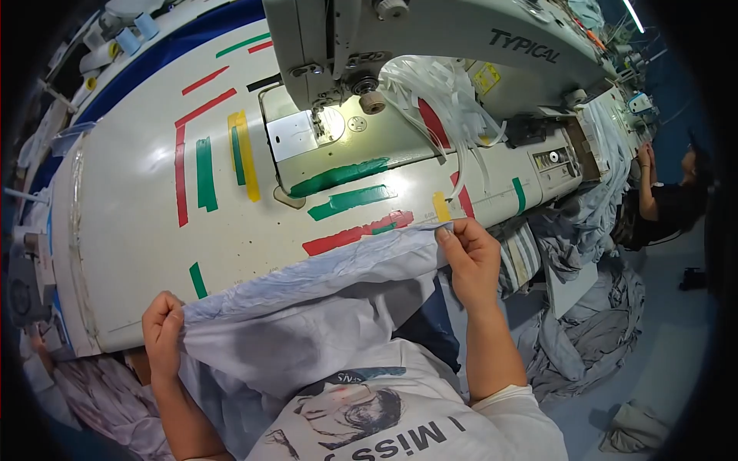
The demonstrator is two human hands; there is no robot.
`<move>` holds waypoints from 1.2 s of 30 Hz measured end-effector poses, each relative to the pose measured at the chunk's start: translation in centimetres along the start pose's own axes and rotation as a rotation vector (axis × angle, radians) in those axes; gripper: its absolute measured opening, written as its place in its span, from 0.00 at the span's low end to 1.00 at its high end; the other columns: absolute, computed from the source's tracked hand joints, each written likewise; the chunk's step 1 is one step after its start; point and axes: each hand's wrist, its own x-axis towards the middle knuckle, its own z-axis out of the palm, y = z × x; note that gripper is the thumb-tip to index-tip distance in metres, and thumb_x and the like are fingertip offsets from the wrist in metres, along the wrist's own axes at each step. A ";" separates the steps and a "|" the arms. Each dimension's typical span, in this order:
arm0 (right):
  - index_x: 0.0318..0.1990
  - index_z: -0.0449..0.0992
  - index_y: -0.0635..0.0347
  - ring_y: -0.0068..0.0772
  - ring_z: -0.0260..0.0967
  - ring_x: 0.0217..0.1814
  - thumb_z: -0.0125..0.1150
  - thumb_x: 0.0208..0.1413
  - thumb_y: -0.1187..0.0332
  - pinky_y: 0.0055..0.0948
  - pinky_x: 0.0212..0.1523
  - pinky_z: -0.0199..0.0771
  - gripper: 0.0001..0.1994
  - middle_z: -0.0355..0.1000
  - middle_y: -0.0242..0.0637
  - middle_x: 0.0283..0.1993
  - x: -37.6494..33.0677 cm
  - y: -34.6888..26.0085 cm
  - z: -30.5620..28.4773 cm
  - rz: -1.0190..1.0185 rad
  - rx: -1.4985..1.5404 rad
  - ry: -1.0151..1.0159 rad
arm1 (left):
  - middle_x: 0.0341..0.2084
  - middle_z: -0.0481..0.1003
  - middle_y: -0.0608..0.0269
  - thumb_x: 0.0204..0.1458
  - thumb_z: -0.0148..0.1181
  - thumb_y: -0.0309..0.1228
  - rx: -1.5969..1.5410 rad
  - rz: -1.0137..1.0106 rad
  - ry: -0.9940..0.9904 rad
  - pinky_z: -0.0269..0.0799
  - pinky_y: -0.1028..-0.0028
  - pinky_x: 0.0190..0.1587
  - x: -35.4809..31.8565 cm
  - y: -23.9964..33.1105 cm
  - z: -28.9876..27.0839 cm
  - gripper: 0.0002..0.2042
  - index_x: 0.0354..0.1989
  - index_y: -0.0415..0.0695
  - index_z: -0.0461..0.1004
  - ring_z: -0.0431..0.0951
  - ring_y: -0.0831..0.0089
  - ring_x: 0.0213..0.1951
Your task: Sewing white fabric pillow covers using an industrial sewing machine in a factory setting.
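Note:
A pale lilac-grey piece of fabric (307, 296) is stretched between my two hands along the front edge of the sewing table (238, 230). My left hand (163, 326) is closed on its left end, at the table's edge. Its right end is pinched between the thumb and fingers of my right hand (470, 257). The upper edge of the fabric looks creased and folded, and the rest hangs down over my lap. Beyond it stands an industrial sewing machine (323, 54), its needle area above a metal plate (296, 137). No fabric lies under the needle.
Red, green and yellow tape strips (204, 173) mark the tabletop. White strips (438, 92) pile up under the machine arm. Thread spools (127, 40) stand at the far left. Garments (592, 330) heap at the right, where another person (669, 196) works farther off.

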 end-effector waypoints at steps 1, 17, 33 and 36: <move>0.35 0.73 0.67 0.08 0.58 0.27 0.59 0.57 0.74 0.13 0.27 0.54 0.04 0.68 0.22 0.27 0.0 -0.3 0.3 0.007 -0.010 0.000 | 0.19 0.57 0.74 0.51 0.52 0.29 0.040 0.024 -0.018 0.50 0.80 0.29 0.4 0.1 0.2 0.10 0.21 0.43 0.60 0.54 0.83 0.25; 0.35 0.71 0.63 0.08 0.56 0.26 0.62 0.56 0.74 0.11 0.30 0.54 0.06 0.65 0.21 0.24 -0.2 -0.6 -0.6 -0.150 -0.356 0.256 | 0.19 0.69 0.62 0.45 0.65 0.24 0.368 0.076 0.188 0.61 0.75 0.24 0.8 2.5 2.4 0.04 0.28 0.39 0.77 0.68 0.73 0.22; 0.37 0.70 0.64 0.10 0.58 0.28 0.63 0.56 0.73 0.11 0.30 0.56 0.07 0.67 0.24 0.26 0.6 1.3 -0.5 -0.151 -0.314 0.177 | 0.22 0.64 0.71 0.41 0.65 0.19 0.079 -0.135 -0.357 0.60 0.80 0.30 1.8 1.8 -2.3 0.14 0.25 0.42 0.62 0.62 0.82 0.27; 0.37 0.70 0.64 0.10 0.59 0.28 0.63 0.56 0.73 0.11 0.31 0.57 0.07 0.68 0.25 0.26 0.7 1.3 -0.5 -0.159 -0.323 0.162 | 0.24 0.64 0.71 0.41 0.64 0.18 -0.004 -0.282 -0.402 0.61 0.81 0.32 2.1 2.2 -2.4 0.13 0.26 0.42 0.63 0.63 0.82 0.28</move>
